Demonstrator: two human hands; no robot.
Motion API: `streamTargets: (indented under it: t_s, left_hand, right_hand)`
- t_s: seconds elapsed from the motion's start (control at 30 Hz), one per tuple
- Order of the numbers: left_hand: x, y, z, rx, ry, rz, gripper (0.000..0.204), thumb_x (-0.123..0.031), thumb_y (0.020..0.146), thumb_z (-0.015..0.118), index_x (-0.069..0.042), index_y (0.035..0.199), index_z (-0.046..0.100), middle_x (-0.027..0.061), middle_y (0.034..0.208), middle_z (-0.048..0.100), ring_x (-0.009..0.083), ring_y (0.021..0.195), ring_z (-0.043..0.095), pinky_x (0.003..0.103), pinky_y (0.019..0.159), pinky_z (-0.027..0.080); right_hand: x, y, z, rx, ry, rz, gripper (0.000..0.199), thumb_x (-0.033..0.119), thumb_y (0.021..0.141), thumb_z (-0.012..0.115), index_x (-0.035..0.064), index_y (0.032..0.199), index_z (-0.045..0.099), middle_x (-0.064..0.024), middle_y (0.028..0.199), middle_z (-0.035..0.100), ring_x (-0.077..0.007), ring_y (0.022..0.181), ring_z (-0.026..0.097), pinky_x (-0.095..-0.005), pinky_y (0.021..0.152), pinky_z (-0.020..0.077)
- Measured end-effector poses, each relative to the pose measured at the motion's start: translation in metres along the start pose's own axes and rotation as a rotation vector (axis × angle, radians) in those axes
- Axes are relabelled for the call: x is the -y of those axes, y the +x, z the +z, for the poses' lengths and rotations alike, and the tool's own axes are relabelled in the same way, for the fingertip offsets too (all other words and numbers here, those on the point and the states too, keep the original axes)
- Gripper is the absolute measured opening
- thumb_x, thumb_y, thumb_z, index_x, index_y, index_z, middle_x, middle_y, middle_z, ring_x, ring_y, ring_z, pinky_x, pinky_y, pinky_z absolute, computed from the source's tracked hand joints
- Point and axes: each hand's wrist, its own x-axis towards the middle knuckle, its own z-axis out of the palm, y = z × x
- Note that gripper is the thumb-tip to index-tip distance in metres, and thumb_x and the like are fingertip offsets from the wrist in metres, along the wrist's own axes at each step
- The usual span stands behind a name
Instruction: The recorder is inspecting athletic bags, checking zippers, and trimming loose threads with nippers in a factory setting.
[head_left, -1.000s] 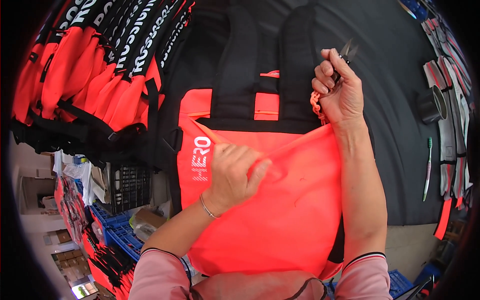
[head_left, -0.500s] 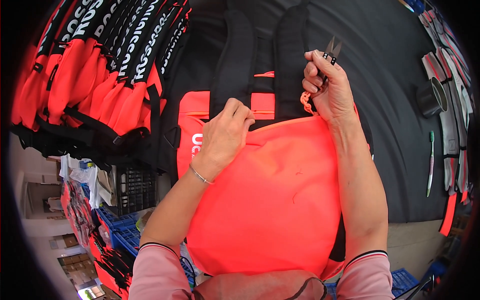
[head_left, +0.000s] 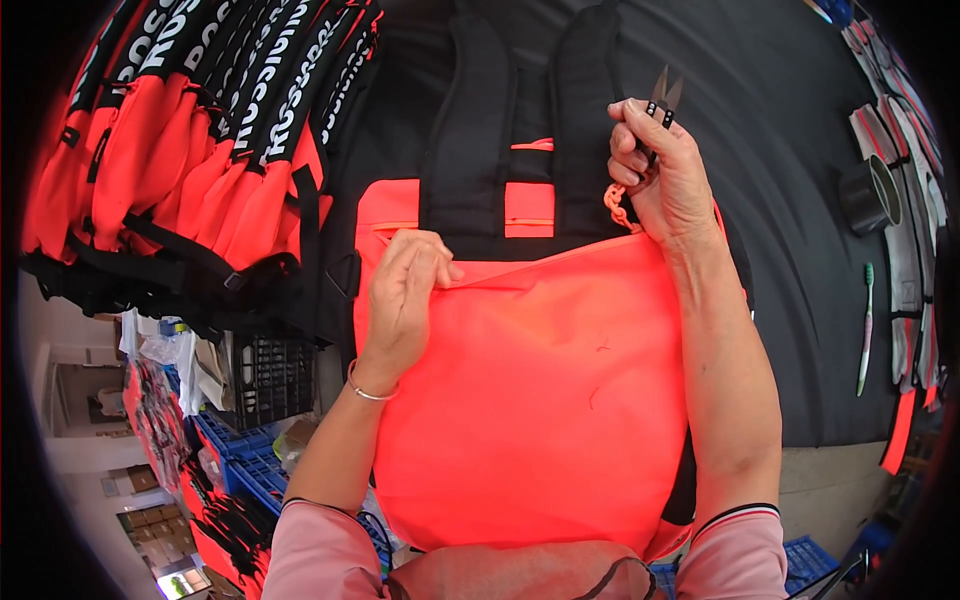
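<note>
1. Since half a second ago the left hand (head_left: 405, 290) slides lower along the top hem of the orange bag (head_left: 530, 390); the right hand (head_left: 665, 180) stays up at the corner.
2. Left hand: thumb and fingers pressed together, pinching the hem, likely to keep the fabric taut. The bag hangs from both hands down to the person's lap.
3. Right hand: closed around small thread snips (head_left: 660, 95), blades poking above the fingers; it also pins the bag's right corner, with an orange cord (head_left: 615, 205) just left of it.
4. Beyond the hands: black shoulder straps (head_left: 520, 110) on a black table (head_left: 790, 250).
5. Far left of the left hand: stack of finished bags (head_left: 200, 130).
6. Hidden: the bag's bottom edge behind the lap; whether the snips' blades are parted is hard to make out.
</note>
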Motion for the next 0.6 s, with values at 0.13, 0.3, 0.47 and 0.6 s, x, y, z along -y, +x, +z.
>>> streamTargets:
  t_s: [0.13,0.3,0.47,0.6]
  left_hand:
    - [-0.022,0.023,0.012,0.075,0.271,-0.005,0.016,-0.002,0.09,0.068,0.0,0.106,0.068,0.0066,0.096,0.059,0.0073,0.064,0.057,0.022,0.06,0.048]
    - [0.003,0.044,0.022,0.143,0.45,0.13,0.018,-0.002,0.081,0.076,-0.003,0.098,0.073,0.0048,0.082,0.063,0.0126,0.06,0.058,0.026,0.054,0.045]
    - [0.005,0.045,0.031,0.198,0.629,0.233,0.014,-0.013,0.086,0.072,-0.003,0.084,0.063,0.0087,0.083,0.058,0.0266,0.065,0.064,0.037,0.055,0.05]
    - [0.007,0.04,0.032,0.219,0.762,0.274,0.014,-0.012,0.089,0.068,-0.004,0.088,0.056,0.0084,0.087,0.055,0.0298,0.066,0.063,0.039,0.055,0.05]
  right_hand:
    - [-0.001,0.0,0.001,-0.015,-0.033,0.002,0.018,0.019,0.094,0.066,0.0014,0.096,0.064,0.0013,0.071,0.057,-0.0039,0.058,0.038,-0.0205,0.052,0.0331]
    - [-0.001,-0.001,0.004,0.007,-0.074,0.0,0.019,0.019,0.094,0.066,0.001,0.097,0.064,0.0014,0.071,0.057,-0.0037,0.058,0.039,-0.0205,0.052,0.0336]
    - [0.001,-0.003,0.002,-0.008,-0.106,-0.013,0.018,0.018,0.095,0.065,0.0,0.098,0.064,0.0008,0.071,0.057,-0.0037,0.057,0.039,-0.0206,0.051,0.0341]
    - [-0.001,-0.004,0.008,-0.003,-0.151,-0.012,0.019,0.02,0.095,0.065,0.0015,0.099,0.063,0.0027,0.072,0.055,-0.0032,0.058,0.037,-0.0199,0.052,0.0318]
